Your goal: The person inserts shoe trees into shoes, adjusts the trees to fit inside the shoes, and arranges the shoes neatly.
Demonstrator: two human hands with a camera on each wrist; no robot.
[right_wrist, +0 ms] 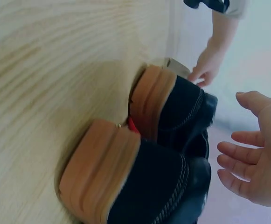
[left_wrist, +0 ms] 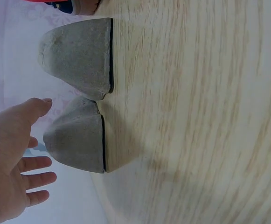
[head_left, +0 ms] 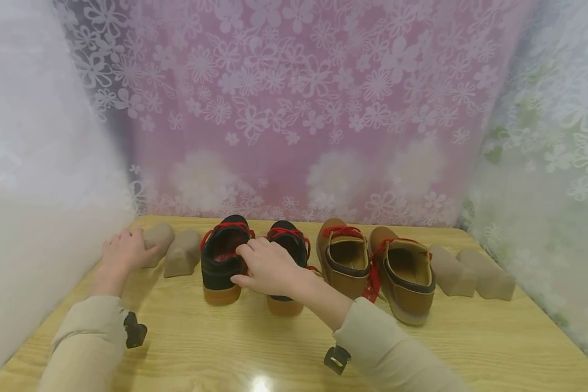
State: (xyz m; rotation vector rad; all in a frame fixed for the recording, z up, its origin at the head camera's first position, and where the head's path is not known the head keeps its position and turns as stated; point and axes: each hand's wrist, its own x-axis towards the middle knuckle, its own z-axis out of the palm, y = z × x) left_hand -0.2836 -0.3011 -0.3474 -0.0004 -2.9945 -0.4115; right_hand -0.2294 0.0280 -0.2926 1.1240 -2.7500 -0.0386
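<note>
Flowered purple cloth (head_left: 294,109) backs your left hand (head_left: 123,251) and right hand (head_left: 273,267), fingers loosely parted.
A low right sweep could skew the black shoes (head_left: 220,279) below those fingers.

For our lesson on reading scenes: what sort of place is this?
Perhaps a screened-off indoor workspace, though the room beyond is hidden: a wood-grain tabletop, a pink flowered backdrop behind it, and black shoes beside brown shoes.
</note>
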